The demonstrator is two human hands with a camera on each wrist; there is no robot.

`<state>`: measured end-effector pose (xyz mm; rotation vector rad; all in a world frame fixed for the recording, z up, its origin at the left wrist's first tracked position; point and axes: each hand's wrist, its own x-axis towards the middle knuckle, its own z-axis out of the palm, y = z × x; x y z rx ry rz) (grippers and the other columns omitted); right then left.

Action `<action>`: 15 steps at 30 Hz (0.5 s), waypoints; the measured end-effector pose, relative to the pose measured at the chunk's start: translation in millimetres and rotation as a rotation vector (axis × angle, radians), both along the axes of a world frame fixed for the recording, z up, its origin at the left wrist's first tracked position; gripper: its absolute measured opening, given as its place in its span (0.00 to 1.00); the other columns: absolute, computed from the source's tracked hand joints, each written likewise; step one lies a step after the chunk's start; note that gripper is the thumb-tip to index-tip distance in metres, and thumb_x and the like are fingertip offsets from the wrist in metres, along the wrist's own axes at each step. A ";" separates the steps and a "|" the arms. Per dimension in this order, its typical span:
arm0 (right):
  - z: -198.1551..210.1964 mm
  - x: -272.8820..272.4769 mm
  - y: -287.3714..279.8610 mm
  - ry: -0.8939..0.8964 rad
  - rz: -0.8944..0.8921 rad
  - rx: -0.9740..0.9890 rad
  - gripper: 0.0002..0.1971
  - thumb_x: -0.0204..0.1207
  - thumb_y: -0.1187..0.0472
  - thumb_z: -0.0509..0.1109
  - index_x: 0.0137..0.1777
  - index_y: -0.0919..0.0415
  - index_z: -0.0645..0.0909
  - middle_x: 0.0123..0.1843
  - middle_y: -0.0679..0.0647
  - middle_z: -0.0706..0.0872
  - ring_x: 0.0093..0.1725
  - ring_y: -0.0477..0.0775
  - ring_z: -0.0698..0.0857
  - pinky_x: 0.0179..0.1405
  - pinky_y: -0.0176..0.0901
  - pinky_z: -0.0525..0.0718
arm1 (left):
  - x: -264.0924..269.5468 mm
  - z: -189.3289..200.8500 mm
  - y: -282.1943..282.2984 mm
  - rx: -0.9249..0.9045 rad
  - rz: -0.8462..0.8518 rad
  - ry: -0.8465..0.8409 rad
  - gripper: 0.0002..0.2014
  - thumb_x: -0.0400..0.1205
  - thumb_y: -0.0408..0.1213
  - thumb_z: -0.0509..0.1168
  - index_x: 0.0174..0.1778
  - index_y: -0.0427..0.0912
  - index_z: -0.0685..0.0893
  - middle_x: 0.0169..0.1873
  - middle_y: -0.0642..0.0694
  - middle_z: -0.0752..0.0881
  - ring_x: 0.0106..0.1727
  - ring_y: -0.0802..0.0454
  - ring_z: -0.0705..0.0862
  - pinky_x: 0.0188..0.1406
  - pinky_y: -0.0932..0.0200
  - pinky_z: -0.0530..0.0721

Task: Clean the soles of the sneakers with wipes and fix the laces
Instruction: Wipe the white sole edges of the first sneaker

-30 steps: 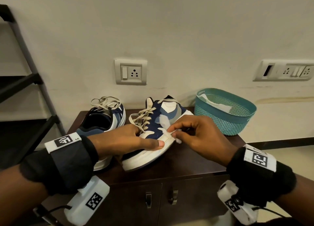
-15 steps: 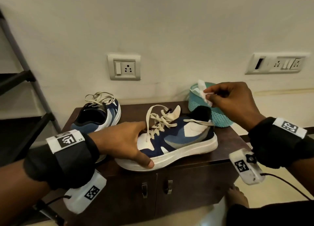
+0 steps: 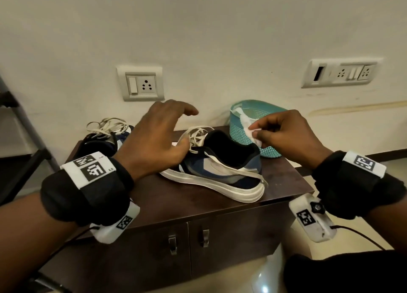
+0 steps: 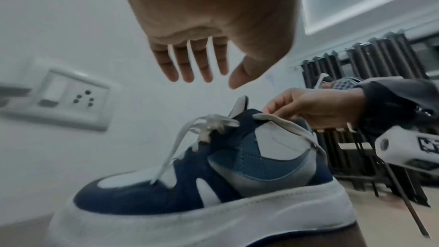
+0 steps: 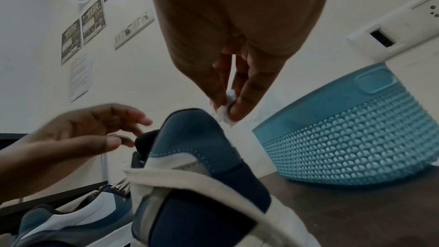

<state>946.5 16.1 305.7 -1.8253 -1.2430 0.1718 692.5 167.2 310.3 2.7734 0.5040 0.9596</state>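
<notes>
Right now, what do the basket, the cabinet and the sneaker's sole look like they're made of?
Basket: teal moulded plastic by its look, with a bumpy woven-style wall and smooth rim. Cabinet: dark brown wood or wood laminate, faintly glossy; which one is unclear. Sole: thick white rubber or foam, matte, with a line of stitching along it.

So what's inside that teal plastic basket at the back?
In the teal perforated plastic basket, white wipe material shows against the inner wall at its left rim. The bottom is hidden by the front wall and the right hand, which pinches a crumpled white wipe.

Two sneakers point(image 3: 220, 169) point(image 3: 103, 138), one basket point(image 3: 246, 129), one wipe point(image 3: 253, 134)
</notes>
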 end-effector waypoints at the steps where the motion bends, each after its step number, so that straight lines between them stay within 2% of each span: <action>1: -1.2 -0.9 -0.5 0.006 0.014 -0.007 0.05 0.74 0.66 0.78 0.43 0.55 0.93 0.33 0.53 0.92 0.34 0.53 0.90 0.51 0.60 0.91 | 3.9 4.4 -8.6 0.080 -0.084 0.017 0.22 0.78 0.44 0.70 0.69 0.51 0.81 0.64 0.53 0.82 0.64 0.49 0.78 0.64 0.46 0.78; 3: -2.2 -3.8 -0.8 0.013 0.042 -0.014 0.05 0.74 0.66 0.79 0.43 0.54 0.93 0.33 0.51 0.92 0.33 0.49 0.89 0.51 0.59 0.91 | 11.8 5.4 -21.7 0.218 -0.182 0.154 0.22 0.78 0.57 0.71 0.66 0.55 0.83 0.64 0.53 0.82 0.65 0.49 0.77 0.62 0.48 0.76; 5: -1.6 -6.9 -0.9 0.004 0.057 -0.015 0.06 0.74 0.66 0.78 0.44 0.53 0.93 0.33 0.48 0.91 0.34 0.46 0.88 0.50 0.58 0.91 | 19.9 -3.0 -26.4 0.318 -0.177 0.295 0.23 0.76 0.65 0.70 0.63 0.59 0.85 0.66 0.54 0.81 0.67 0.49 0.76 0.62 0.48 0.77; 8: -0.6 -8.7 -2.7 -0.014 0.059 -0.019 0.08 0.75 0.66 0.77 0.45 0.52 0.93 0.34 0.46 0.92 0.36 0.50 0.90 0.49 0.58 0.91 | 25.9 -12.0 -24.8 0.333 -0.209 0.272 0.12 0.79 0.57 0.70 0.54 0.58 0.90 0.61 0.56 0.85 0.64 0.48 0.79 0.54 0.42 0.80; 10: -0.6 -9.0 -4.0 -0.023 0.056 -0.025 0.08 0.75 0.66 0.78 0.46 0.51 0.93 0.36 0.48 0.92 0.38 0.53 0.91 0.49 0.58 0.91 | 24.4 -13.1 -21.6 0.321 -0.245 0.196 0.10 0.83 0.53 0.67 0.51 0.56 0.92 0.59 0.57 0.86 0.62 0.48 0.80 0.52 0.42 0.80; 13: 0.5 -8.0 -5.6 -0.031 0.050 -0.029 0.07 0.75 0.65 0.78 0.45 0.50 0.93 0.35 0.46 0.92 0.37 0.48 0.90 0.48 0.55 0.91 | 13.6 -8.4 -24.3 0.228 -0.274 0.088 0.06 0.83 0.47 0.69 0.48 0.52 0.91 0.56 0.58 0.87 0.59 0.49 0.81 0.52 0.44 0.80; 15: 1.8 -7.4 -5.9 -0.040 0.047 -0.022 0.08 0.75 0.65 0.78 0.45 0.50 0.93 0.34 0.44 0.91 0.36 0.45 0.90 0.48 0.52 0.91 | 3.1 -3.8 -27.0 0.143 -0.334 0.133 0.03 0.78 0.43 0.70 0.45 0.51 0.87 0.53 0.57 0.86 0.57 0.49 0.80 0.52 0.47 0.80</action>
